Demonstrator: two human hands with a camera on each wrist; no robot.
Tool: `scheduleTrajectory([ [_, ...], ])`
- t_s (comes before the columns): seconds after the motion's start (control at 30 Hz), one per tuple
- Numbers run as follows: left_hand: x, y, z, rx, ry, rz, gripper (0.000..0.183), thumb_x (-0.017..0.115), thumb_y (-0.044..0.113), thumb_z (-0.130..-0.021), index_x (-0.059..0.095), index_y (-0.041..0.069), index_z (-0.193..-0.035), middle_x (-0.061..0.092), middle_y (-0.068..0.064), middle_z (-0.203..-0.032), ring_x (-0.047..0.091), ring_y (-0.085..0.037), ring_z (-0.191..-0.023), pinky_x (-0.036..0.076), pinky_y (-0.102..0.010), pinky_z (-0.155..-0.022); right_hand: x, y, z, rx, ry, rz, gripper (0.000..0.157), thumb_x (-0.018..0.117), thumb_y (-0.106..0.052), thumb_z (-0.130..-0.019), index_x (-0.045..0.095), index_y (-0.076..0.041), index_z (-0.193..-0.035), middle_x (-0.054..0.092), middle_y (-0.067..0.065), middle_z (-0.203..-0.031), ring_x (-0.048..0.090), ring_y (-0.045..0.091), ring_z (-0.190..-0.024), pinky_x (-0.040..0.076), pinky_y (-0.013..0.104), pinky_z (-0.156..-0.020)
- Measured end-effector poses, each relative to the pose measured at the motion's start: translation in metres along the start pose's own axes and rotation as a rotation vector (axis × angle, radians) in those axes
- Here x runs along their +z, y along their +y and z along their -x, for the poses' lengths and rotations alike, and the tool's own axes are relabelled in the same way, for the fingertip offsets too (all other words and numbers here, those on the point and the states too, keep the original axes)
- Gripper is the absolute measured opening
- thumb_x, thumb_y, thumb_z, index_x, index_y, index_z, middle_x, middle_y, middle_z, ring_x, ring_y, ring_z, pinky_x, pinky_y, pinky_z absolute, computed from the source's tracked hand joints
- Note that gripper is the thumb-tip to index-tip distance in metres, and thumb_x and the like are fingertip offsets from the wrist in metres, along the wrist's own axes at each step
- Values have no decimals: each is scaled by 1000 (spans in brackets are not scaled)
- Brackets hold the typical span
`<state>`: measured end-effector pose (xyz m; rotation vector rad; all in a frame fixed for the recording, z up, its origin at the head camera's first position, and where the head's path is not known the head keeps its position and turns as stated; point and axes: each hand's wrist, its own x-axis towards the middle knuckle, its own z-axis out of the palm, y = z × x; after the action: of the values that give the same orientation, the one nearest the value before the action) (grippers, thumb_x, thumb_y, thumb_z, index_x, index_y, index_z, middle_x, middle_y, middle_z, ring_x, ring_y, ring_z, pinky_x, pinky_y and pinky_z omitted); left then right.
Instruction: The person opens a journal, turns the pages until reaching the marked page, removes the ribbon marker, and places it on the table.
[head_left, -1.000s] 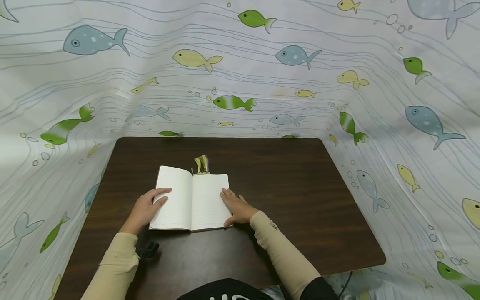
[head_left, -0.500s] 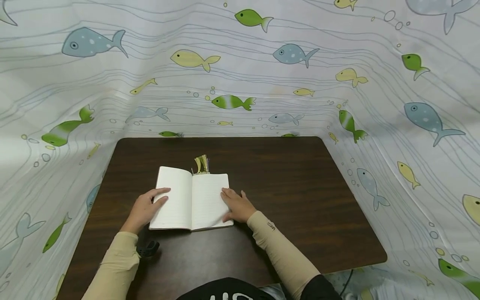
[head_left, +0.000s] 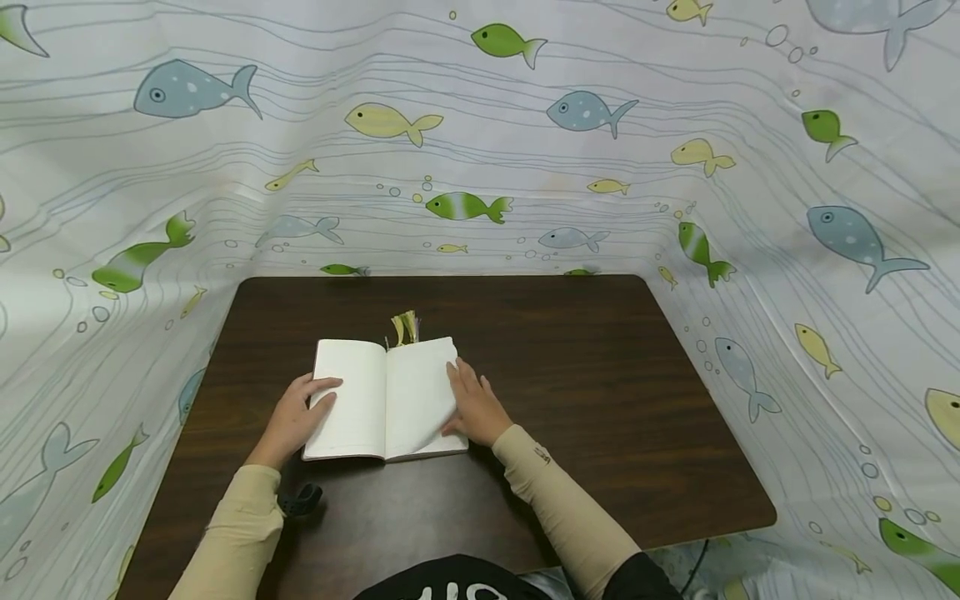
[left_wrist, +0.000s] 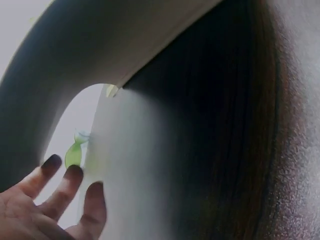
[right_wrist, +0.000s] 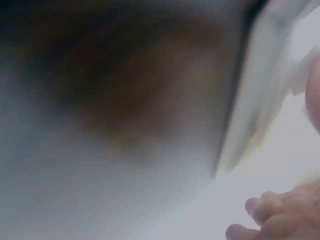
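A notebook [head_left: 348,400] lies spread on the table, its left page blank and its right page faintly lined. My left hand [head_left: 291,421] rests on the left page's outer edge, thumb and forefinger on the paper. At the opposite edge, my right hand [head_left: 478,408] pinches the right page [head_left: 420,383], whose lower corner is raised and bent over the leaf beneath. Yellow-green ribbons [head_left: 405,327] stick out from the notebook's top. Several fingers of the left hand show in the left wrist view; the right wrist view is blurred, with the right fingers [right_wrist: 272,215] at its lower right.
The dark wooden table [head_left: 570,375] has rounded corners. White cloth [head_left: 480,150] printed with fish surrounds it. A black band-like object [head_left: 300,500] is by the left wrist. Part of the person's dark clothing [head_left: 450,579] appears at the bottom.
My right thumb has drawn the right page's lower corner up and inward, so the page now bends and its top corner stands higher. The left hand has hardly moved.
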<state>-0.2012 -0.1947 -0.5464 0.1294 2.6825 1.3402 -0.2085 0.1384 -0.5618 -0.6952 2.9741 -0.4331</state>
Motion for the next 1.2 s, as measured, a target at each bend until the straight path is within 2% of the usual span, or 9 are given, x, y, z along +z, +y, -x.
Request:
scheduleTrajectory([
  [0.2,1,-1,0,80,60,-49,37,57,20,-105,62,0,-136,12,-27,-166,16,-62,-141,22,-78,-102,-7,-23,-9,-34,51,-61,122,85,-37,-81,3,9,-158,25,19,-165,31,27,-150,26,54,-119],
  [0.33,2,0,0,140,92,-64,34,57,17,-105,65,-2,-132,12,-23,-167,18,-63,-139,21,-79,-101,-12,-41,-16,-141,-56,-321,111,77,-34,-91,-2,4,-160,19,16,-168,27,24,-152,25,43,-121],
  [0.47,1,2,1,143,57,-8,41,48,24,-109,61,-5,-134,15,-22,-167,16,-58,-146,18,-77,-107,-10,-59,-21,-230,-202,-499,94,63,-37,-101,0,-5,-163,13,12,-169,19,20,-154,23,32,-121],
  [0.57,1,4,1,90,13,97,57,32,36,-112,43,-4,-150,26,-27,-162,20,-52,-148,19,-73,-111,-4,-71,-25,-284,-248,-469,84,59,-38,-103,9,-6,-163,14,10,-170,17,18,-154,20,29,-122],
  [0.7,0,4,0,21,-17,208,68,20,46,-111,17,0,-161,23,-30,-162,17,-50,-149,16,-69,-115,6,-83,-29,-351,-274,-319,75,58,-40,-103,23,-6,-161,15,10,-170,13,18,-155,21,33,-122],
  [0.8,0,2,-2,37,-21,157,68,34,42,-111,26,-8,-156,15,-28,-165,12,-50,-150,16,-69,-115,10,-88,-29,-377,-295,-219,74,57,-43,-104,26,-8,-161,13,10,-170,10,19,-156,25,39,-121],
  [0.9,-1,0,-4,75,-4,56,63,53,30,-107,36,-15,-148,17,-30,-164,16,-52,-149,20,-68,-114,13,-89,-28,-392,-292,-175,71,56,-42,-104,27,-10,-161,12,9,-170,8,19,-156,25,41,-121],
  [1.07,0,-4,-3,62,2,-20,73,61,20,-103,22,-14,-154,17,-36,-161,18,-56,-146,21,-69,-113,19,-82,-29,-396,-282,-197,69,58,-34,-104,27,-11,-161,11,6,-171,6,17,-156,17,32,-123],
  [1.2,1,-5,-3,48,4,-5,84,63,18,-102,7,-8,-159,14,-38,-160,18,-57,-145,21,-71,-112,22,-71,-28,-368,-262,-136,74,65,-31,-101,27,-9,-161,16,10,-170,12,22,-156,18,32,-123],
])
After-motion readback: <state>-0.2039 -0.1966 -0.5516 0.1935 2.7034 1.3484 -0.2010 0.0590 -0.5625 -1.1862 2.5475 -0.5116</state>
